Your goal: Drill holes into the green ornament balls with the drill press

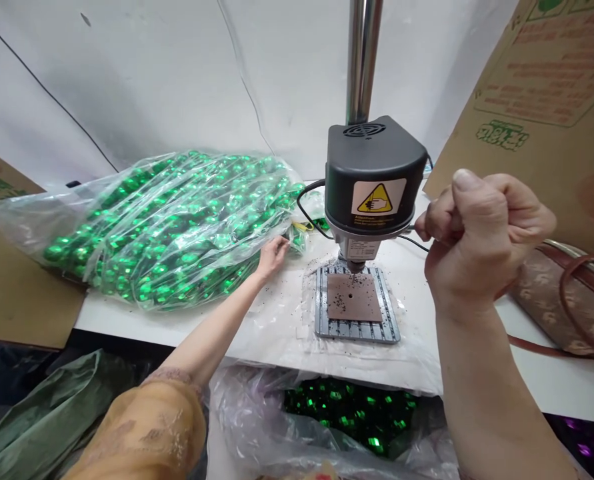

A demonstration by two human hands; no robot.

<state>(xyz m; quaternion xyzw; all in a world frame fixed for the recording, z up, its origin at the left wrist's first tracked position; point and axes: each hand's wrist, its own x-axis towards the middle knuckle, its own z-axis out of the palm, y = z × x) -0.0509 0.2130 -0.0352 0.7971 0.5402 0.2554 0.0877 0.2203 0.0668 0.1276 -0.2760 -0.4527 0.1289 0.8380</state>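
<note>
Drill (375, 173) is stood upright near the table's (541, 383) front edge, chuck (355, 267) pointed down; its lever (411, 228) is gripped by the right hand (481, 237); the left hand's (275, 256) hold, beside the bag (177, 233), cannot be told.

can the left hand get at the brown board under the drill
Probably yes: nothing tall stands between the left hand and the brown board, though the drill hangs right above the board.

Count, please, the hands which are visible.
2: the left hand beside the clear bag of green faceted beads, the right hand closed around the drill press lever.
</note>
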